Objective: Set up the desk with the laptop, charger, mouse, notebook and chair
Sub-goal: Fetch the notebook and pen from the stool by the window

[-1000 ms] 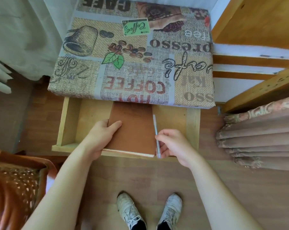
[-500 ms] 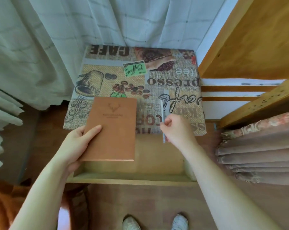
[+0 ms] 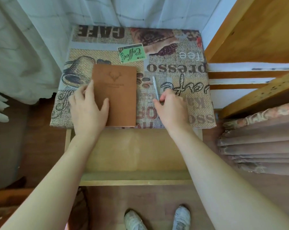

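Note:
A brown notebook (image 3: 118, 90) with an embossed deer head lies flat on the desk (image 3: 182, 70), which is covered by a coffee-print cloth. My left hand (image 3: 89, 107) rests on the notebook's left edge, thumb on the cover and fingers at its side. To the right, my right hand (image 3: 170, 107) pinches the lower end of a light-coloured pen (image 3: 155, 87); the pen's tip points away from me over the cloth. Laptop, charger, mouse and chair are not in view.
The desk's wooden drawer (image 3: 133, 177) stands pulled out below my arms. A wooden shelf unit (image 3: 256, 35) rises at the right, with folded brown fabric (image 3: 260, 146) beneath it. White curtains (image 3: 24, 47) hang at the left and back. My shoes (image 3: 157, 218) are on the wood floor.
Both hands lifted the notebook and pen out of the drawer and moved them forward onto the cloth-covered desk top. The notebook now lies flat there.

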